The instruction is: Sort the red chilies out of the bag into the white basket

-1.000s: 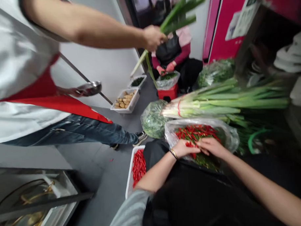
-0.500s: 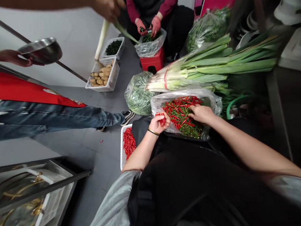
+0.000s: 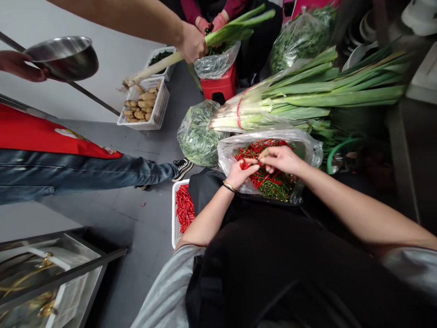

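Note:
My left hand [image 3: 242,173] is closed around some red chili peppers [image 3: 244,164], which show at its fingers. Thumb and fingers of my right hand [image 3: 279,159] are pinched close to the left fingertips; a bit of red shows between the hands, probably a chili. Both hands are above a clear plastic bag [image 3: 228,147] on my lap, filled with red chilies [image 3: 263,145] and green stems [image 3: 276,188]. At my left knee stands a white basket [image 3: 175,227] of stemless red chilies [image 3: 184,208].
Beyond the bag lie bundled leeks [image 3: 295,96] and a bag of greens [image 3: 201,133]. A standing person holds a metal bowl [image 3: 62,59] and a leek [image 3: 157,65]. Another person in pink gloves sits behind a red stool [image 3: 221,85]. A basket of brown roots [image 3: 141,109] stands farther left.
My right hand has lifted from the chilies to meet my left, which moved slightly right. The standing person's hand has swung the leek from upright to nearly level.

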Motion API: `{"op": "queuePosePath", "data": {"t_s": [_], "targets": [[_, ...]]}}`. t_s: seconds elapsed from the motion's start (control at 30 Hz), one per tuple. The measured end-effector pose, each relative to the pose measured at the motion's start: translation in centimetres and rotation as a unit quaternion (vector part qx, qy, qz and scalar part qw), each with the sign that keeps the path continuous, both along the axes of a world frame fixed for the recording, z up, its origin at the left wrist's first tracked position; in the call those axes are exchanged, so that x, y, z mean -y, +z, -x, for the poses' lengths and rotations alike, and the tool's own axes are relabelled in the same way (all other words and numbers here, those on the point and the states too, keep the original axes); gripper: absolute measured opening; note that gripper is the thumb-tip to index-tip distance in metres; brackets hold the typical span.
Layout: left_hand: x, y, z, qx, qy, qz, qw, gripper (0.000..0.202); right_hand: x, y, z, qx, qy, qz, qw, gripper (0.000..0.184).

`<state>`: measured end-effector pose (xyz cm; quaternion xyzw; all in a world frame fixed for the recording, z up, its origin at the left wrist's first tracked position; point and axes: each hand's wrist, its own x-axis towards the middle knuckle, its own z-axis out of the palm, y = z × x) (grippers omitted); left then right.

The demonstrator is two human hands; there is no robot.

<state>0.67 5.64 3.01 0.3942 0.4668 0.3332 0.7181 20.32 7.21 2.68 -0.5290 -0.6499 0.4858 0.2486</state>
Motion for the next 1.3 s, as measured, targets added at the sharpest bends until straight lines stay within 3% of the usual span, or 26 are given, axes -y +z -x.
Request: {"op": "queuePosePath", "data": {"t_s": [0.07,0.2,0.33,0.43,0.57,0.63,0.73,0.8,0.83,0.93,1.03,1.13,1.2,1.3], "targets": [[0.1,-0.3,-0.8,-0.015,-0.05,0.014,0.999,0.049,2.1,0.1,0.2,-0.014,0.023,-0.015,1.0,0.039],[0.9,-0.9,-0.9,0.054,-0.111,0.119,0.985,0.052,3.3,-0.4,0.2,0.171,0.03,-0.169,0.97,0.035],[1.2,-1.5,0.7,0.147,-0.102,0.16,0.971,0.046,0.1,-1.4,1.2,0.384,0.045,-0.072,0.919,0.036],[1.0,-1.3,1.7,0.186,-0.076,0.135,0.97,0.042,-2.7,-2.4,3.3,0.433,0.042,-0.041,0.899,0.042],[0.9,-0.8,1.7,0.158,-0.059,0.125,0.978,0.046,-4.7,-3.2,4.4,0.431,0.042,-0.037,0.901,0.03],[0.9,-0.8,1.2,0.13,-0.027,0.123,0.983,0.045,-4.6,-3.2,3.2,0.378,0.024,-0.022,0.925,0.026],[0.8,-1.1,0.2,0.069,0.024,0.097,0.993,0.048,-2.7,-2.4,0.7,0.138,-0.021,0.062,0.988,0.034],[0.8,-1.3,-0.7,0.029,0.012,0.076,0.997,0.048,-0.5,-1.7,-0.2,-0.007,-0.027,0.096,0.995,0.043],[0.7,-1.3,-1.1,0.018,-0.01,0.075,0.997,0.047,0.6,-1.4,-0.3,-0.029,-0.023,0.081,0.996,0.045],[0.8,-1.3,-1.9,0.019,-0.079,0.115,0.99,0.048,3.1,-0.9,0.3,0.067,-0.011,-0.073,0.995,0.041],[0.9,-1.3,-1.7,0.041,-0.077,0.164,0.983,0.048,3.5,-0.7,1.3,0.201,0.01,-0.19,0.961,0.037],[1.2,-1.2,-0.5,0.031,-0.07,0.157,0.985,0.046,2.7,0.1,2.1,0.239,0.043,-0.211,0.947,0.039],[1.5,-1.0,0.6,0.029,-0.086,0.119,0.989,0.046,2.2,1.0,2.5,0.187,0.082,-0.196,0.959,0.04],[1.5,-0.7,1.5,0.105,-0.143,0.078,0.981,0.046,2.2,2.2,3.2,0.064,0.105,-0.13,0.984,0.045]]}}
